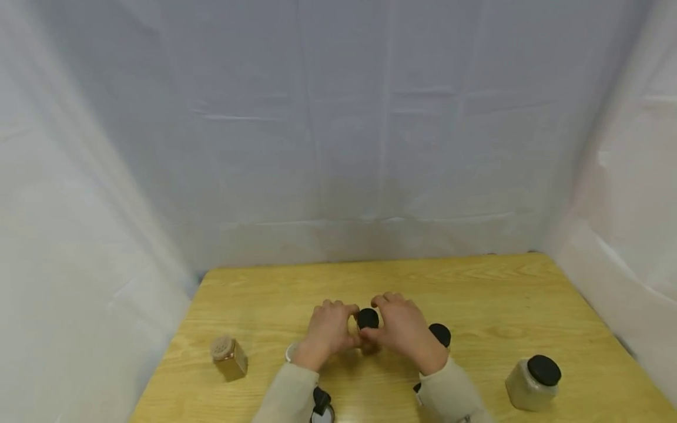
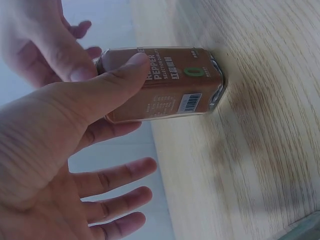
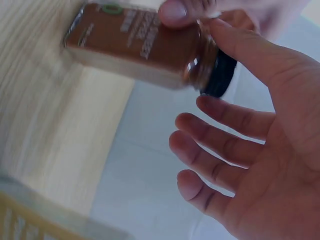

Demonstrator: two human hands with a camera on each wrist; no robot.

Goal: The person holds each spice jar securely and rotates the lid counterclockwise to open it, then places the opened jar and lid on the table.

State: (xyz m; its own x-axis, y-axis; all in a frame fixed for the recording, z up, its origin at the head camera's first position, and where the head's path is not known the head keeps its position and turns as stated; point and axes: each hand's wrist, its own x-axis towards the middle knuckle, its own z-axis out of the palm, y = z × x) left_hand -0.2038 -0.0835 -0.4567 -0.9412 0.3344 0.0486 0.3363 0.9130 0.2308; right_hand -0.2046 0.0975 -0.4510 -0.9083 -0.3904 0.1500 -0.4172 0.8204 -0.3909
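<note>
In the head view a spice jar with a black cap (image 1: pixel 368 318) stands upright between both hands. The left hand (image 1: pixel 329 329) holds it by the upper body, thumb laid across the brown label. "PEPPER" shows on that label of the spice jar (image 2: pixel 165 85) in the left wrist view, where the left hand's other fingers stretch out loosely. The right hand (image 1: pixel 398 323) has its thumb and index fingertip on opposite sides of the black cap. In the right wrist view, its remaining fingers fan out beneath the cap (image 3: pixel 219 75). The jar's base sits at the wooden tabletop.
A square jar (image 1: pixel 230 359) with a perforated top and brown contents stands at the left. At the right is a pale-filled jar (image 1: pixel 533 383) with a black lid. Another black-capped container (image 1: pixel 439 333) is partly behind the right wrist. A white round object (image 1: pixel 291 351) peeks out by the left wrist.
</note>
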